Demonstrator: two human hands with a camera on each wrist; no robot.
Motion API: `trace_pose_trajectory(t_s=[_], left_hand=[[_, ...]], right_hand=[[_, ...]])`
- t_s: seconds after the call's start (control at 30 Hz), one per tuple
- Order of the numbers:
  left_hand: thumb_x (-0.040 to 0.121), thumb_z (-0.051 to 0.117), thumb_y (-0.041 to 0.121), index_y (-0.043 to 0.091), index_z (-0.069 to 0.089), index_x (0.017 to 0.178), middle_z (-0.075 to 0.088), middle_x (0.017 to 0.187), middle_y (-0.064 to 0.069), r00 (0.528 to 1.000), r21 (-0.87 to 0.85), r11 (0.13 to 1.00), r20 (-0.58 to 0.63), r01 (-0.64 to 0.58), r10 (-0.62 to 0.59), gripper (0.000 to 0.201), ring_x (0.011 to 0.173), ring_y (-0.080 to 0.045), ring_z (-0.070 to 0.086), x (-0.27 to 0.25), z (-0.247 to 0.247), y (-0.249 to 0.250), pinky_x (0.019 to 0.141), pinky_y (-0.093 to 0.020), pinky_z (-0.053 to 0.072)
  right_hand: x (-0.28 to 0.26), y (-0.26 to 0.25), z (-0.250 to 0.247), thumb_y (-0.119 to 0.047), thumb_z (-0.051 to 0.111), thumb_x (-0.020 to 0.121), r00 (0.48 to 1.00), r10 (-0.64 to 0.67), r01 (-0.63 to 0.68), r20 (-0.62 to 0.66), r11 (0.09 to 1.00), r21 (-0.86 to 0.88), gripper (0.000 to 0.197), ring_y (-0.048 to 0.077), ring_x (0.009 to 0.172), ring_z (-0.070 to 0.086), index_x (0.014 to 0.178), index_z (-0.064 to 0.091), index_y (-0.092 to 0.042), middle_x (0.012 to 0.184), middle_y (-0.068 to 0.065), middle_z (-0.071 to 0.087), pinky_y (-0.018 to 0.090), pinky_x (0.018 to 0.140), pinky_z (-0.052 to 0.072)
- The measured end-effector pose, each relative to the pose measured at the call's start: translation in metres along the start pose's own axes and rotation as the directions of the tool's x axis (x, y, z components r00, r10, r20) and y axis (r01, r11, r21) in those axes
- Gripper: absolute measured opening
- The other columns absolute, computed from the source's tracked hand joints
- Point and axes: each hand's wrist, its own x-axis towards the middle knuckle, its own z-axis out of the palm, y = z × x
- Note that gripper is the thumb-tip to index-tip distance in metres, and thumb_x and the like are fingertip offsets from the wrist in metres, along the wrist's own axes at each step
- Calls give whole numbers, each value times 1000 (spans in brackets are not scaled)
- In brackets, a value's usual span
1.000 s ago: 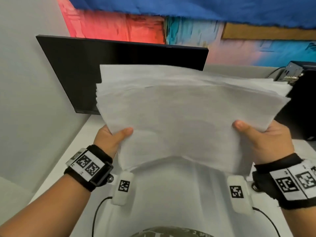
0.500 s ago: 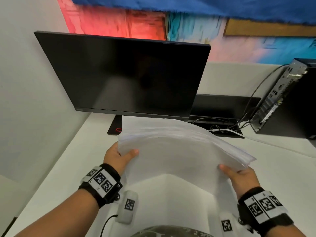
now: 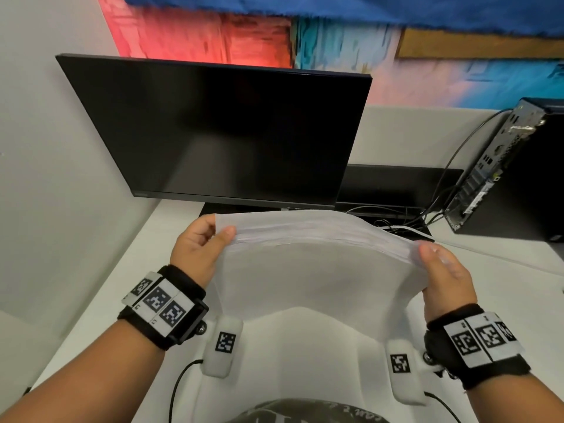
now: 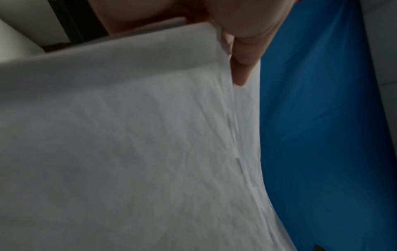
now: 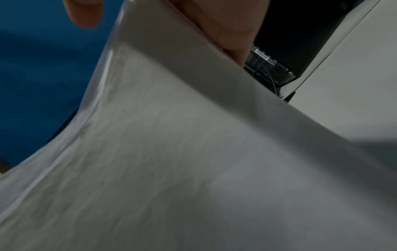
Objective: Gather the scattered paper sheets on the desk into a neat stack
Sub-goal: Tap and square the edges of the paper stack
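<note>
**Inspector:** Surroundings first.

**Assistant:** A black monitor point(image 3: 219, 132) stands at the back of the white desk point(image 3: 100, 294), screen dark. To its right is a black computer tower point(image 3: 515, 175), rear ports facing this way, with dark cables point(image 3: 427, 215) trailing from it. A painted wall panel point(image 3: 335, 35) in red, blue and ochre runs behind.

**Inspector:** Obstructions?

**Assistant:** The paper stack point(image 3: 311, 270) covers the monitor's base and much of the desk in front of the person. It fills both wrist views too.

**Inspector:** Its location and condition?

**Assistant:** Held up in front of the monitor, between both hands. Thin white sheets, faintly creased, bowed upward in an arch, layered edges visible along the top.

**Inspector:** The hands?

**Assistant:** The left hand point(image 3: 198, 251) pinches the left edge, thumb on top, fingers behind. The right hand point(image 3: 442, 273) holds the right edge with the thumb over it; its fingers appear to curl underneath, though blur makes that uncertain.
</note>
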Motion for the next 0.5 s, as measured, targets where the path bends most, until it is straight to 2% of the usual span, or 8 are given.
trace_pose_trajectory(t_s=[0.03,0.07,0.13,0.17,0.3,0.37,0.43,0.5], left_hand=[[90,57,9,27,62,80,68,78,8,1000,2,1000,-8,14,-14,21,69,-5,64,0,1,0,62,-16,52],[90,56,8,27,62,80,67,80,4,999,-5,999,-20,37,-37,22,73,-10,63,1,1,-2,65,-20,50],[90,55,7,25,62,80,65,81,2,996,-14,996,-32,85,-86,22,76,-15,61,4,1,-5,69,-26,46],[90,55,7,25,62,80,65,81,3,995,-14,995,-36,98,-98,22,76,-15,60,5,2,-5,70,-26,46],[91,54,6,28,60,80,64,80,5,996,-49,996,-39,72,-74,25,74,-10,60,9,8,2,69,-21,49],[91,54,9,29,60,78,62,79,6,998,-4,999,-45,50,-50,25,74,-8,58,9,9,5,70,-21,48],[90,55,11,28,63,74,62,78,5,997,61,996,-58,60,-56,25,76,-12,57,11,9,1,73,-26,45],[88,56,15,29,64,71,63,78,3,990,79,990,-83,119,-112,24,79,-18,56,13,7,-7,76,-31,44]], right_hand=[[1,-2,2,-63,74,50,1000,-6,6,-20,1000,-19,47,21,89,61,78,71,-26,94,8,70,35,85,48],[2,-4,4,-58,73,58,999,-15,14,-32,999,-29,36,22,93,60,77,72,-27,97,9,69,39,91,46],[6,-7,7,-38,68,77,998,-27,24,-55,998,-55,14,20,92,60,73,71,-25,89,2,68,43,96,46],[8,-7,6,-31,65,81,997,-31,26,-66,997,-75,13,19,90,60,72,71,-25,85,-1,68,42,94,47],[14,-5,8,-23,65,79,994,-79,71,-75,991,-110,17,18,85,59,65,73,-30,80,-3,67,39,86,48],[17,-2,9,-24,65,78,993,-96,85,-71,987,-134,16,19,84,58,65,72,-31,80,-1,66,40,84,48],[19,-2,9,-33,66,73,994,-86,76,-62,985,-156,7,27,90,61,70,71,-31,88,1,68,46,91,48],[20,-1,4,-50,68,65,997,-71,70,-5,989,-133,22,31,102,62,78,70,-32,100,3,70,49,97,47]])
